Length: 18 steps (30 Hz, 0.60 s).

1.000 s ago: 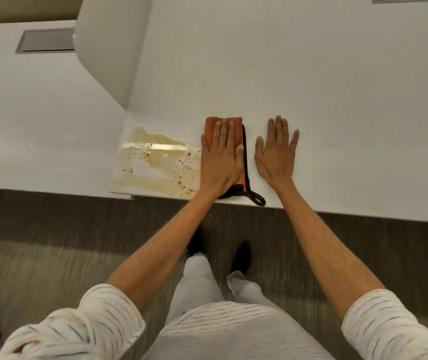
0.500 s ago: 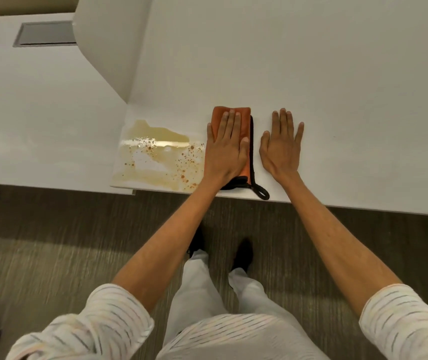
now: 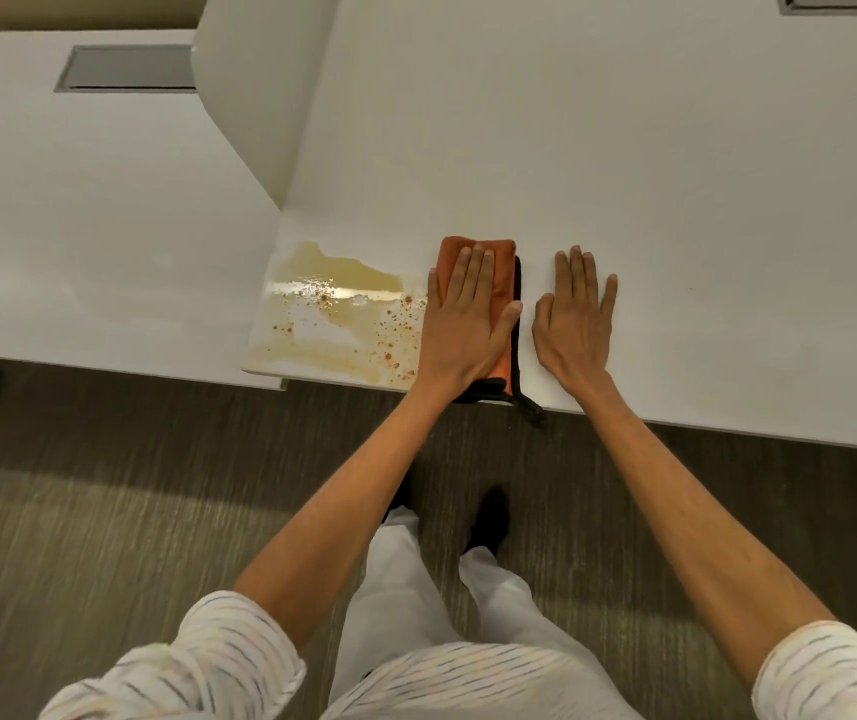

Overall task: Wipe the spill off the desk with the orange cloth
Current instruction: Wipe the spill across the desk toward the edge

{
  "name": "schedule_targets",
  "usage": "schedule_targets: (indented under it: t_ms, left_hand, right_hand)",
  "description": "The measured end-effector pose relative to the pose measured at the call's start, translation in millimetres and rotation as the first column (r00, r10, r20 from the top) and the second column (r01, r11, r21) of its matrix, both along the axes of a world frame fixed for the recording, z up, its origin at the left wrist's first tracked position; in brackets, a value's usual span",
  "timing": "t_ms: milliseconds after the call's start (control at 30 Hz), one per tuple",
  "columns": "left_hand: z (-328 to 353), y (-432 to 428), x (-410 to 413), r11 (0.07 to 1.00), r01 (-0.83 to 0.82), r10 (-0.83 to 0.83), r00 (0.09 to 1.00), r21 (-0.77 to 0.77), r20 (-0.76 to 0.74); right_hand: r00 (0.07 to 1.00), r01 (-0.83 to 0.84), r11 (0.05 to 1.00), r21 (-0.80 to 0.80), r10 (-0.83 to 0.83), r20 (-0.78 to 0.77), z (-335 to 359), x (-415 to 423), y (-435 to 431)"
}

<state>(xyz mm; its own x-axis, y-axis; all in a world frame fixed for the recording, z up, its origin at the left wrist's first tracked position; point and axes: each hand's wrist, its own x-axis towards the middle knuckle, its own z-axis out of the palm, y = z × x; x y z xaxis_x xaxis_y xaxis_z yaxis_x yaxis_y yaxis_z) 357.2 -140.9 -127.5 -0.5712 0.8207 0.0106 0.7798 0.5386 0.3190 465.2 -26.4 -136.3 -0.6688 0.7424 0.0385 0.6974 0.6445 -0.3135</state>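
left hand (image 3: 468, 324) flat on orange cloth (image 3: 503, 257), spill (image 3: 332, 314) beside

Leftward from the left hand (image 3: 468, 330), flat on the cloth (image 3: 501, 262), the way runs straight over the spill (image 3: 343, 272) to the worktop (image 3: 623, 148) edge. A divider (image 3: 260, 106) stands upright near the spill's far left corner. The right hand (image 3: 574, 324), flat just beside the cloth, blocks its right side. Beyond both hands lies bare worktop.
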Motion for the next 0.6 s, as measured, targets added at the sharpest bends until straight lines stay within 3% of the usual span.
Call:
schedule_targets:
  t_ms: [200,333,600]
  left_hand:
    - [0,1,-16,0.999,0.046,-0.047,0.999,-0.028,-0.020]
    - [10,13,-33,0.998,0.036,-0.036,0.999,-0.058,-0.006]
    - [4,-18,-23,0.999,0.025,-0.025,1.000,-0.030,-0.003]
  right_hand:
    - [0.999,0.044,0.999,-0.029,-0.044,0.007,3,-8,-4]
    - [0.999,-0.032,0.998,-0.047,0.031,-0.037,7,-23,-6]
    - [0.997,-0.062,0.998,0.002,0.062,0.038,-2,-24,-8]
